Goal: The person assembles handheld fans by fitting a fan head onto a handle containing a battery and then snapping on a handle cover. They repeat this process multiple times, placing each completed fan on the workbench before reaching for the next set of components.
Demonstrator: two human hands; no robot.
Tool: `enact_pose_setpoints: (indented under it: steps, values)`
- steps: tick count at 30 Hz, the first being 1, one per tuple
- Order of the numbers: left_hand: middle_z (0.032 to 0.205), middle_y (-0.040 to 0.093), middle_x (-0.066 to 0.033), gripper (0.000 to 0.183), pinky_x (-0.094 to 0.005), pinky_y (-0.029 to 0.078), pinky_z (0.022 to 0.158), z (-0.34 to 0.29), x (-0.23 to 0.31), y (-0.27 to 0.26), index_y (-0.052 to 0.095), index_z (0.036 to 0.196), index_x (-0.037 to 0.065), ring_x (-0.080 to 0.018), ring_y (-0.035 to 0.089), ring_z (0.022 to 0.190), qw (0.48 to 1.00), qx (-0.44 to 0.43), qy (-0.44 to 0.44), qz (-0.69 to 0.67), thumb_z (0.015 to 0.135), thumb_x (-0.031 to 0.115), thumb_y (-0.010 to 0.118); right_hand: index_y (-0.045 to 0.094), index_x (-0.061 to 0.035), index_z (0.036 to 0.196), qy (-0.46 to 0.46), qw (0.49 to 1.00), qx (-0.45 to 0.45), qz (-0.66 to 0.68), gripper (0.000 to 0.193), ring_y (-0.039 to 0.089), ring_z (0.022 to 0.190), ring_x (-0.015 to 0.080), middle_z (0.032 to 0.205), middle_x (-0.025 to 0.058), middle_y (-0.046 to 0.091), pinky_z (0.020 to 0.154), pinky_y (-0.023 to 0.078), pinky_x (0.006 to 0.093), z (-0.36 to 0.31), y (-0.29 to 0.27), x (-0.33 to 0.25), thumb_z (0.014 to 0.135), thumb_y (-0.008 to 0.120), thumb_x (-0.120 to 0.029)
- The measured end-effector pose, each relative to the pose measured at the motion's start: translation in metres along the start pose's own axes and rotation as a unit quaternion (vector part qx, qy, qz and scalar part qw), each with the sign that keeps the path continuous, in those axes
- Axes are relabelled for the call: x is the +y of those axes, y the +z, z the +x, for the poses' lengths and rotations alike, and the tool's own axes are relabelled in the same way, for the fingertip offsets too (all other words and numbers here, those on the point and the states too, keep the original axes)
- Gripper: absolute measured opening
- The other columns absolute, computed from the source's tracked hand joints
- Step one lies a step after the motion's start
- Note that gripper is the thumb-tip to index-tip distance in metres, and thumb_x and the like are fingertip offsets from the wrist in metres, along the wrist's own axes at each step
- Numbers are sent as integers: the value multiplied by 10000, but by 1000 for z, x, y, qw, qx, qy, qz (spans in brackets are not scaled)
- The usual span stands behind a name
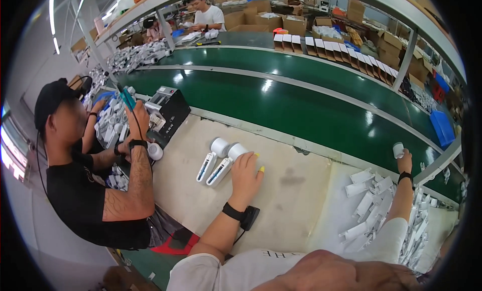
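Note:
On the cream work mat lie two white handheld devices side by side, each with a drum-shaped head and a long handle with a dark and blue strip. My left hand lies against the head of the nearer device, its fingers apart and yellow covers on two fingertips. The other device rests just to its left. Far to the right, my right hand reaches over the green conveyor belt. Its fingers are closed on a white cylindrical part; the palm side is hidden.
White plastic shell pieces lie heaped at the right. A black bench machine stands at the left, beside a co-worker holding a teal tool. Beyond the green belt stand a row of small boxes and a blue bin.

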State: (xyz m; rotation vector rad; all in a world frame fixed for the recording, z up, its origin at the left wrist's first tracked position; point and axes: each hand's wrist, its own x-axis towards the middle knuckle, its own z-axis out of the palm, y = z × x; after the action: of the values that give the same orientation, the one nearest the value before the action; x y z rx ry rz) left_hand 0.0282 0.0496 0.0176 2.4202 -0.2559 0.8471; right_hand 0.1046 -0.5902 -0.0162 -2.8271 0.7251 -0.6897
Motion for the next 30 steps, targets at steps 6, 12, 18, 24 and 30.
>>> enact_pose_setpoints:
  steps: [6,12,18,24,30]
  values:
    - [1161,510,-155,428,-432,357,918,-10,-4,3,527,1086,3,-343,458,1081,999,-34,35,-11,677,87,624,404,-152,1279,-168,980,-49,-92,625,468,1126,361,1341,139,374,918,431,412,-6,-28,-55,702,532,53]
    - [1174,508,-146,437,-427,348,923,-10,-5,12,528,1104,16,-336,454,1085,997,-75,24,-28,685,95,623,446,-150,1246,48,997,-62,-6,558,523,1029,402,1273,190,365,876,451,440,6,-16,-72,743,659,-266]
    - [1123,550,-151,411,-415,376,917,-12,-3,9,543,1082,21,-336,495,1050,996,-78,12,-41,681,64,622,443,-180,1215,106,991,-80,8,556,510,1038,431,1248,175,377,869,449,463,11,-16,-91,715,678,-235]
    - [1093,579,-131,361,-386,402,903,-11,7,5,572,1043,34,-319,526,1023,992,-77,23,-93,684,22,604,508,-143,1138,31,995,-89,-36,519,519,985,419,1102,227,464,874,439,441,7,-14,-86,662,699,-221]
    - [1041,608,-127,331,-353,463,833,-15,14,2,587,1039,28,-309,572,966,977,-103,56,-176,711,-7,578,276,-115,1382,36,813,-237,531,664,576,930,155,1134,66,556,666,487,253,-20,-88,-172,842,586,-346]
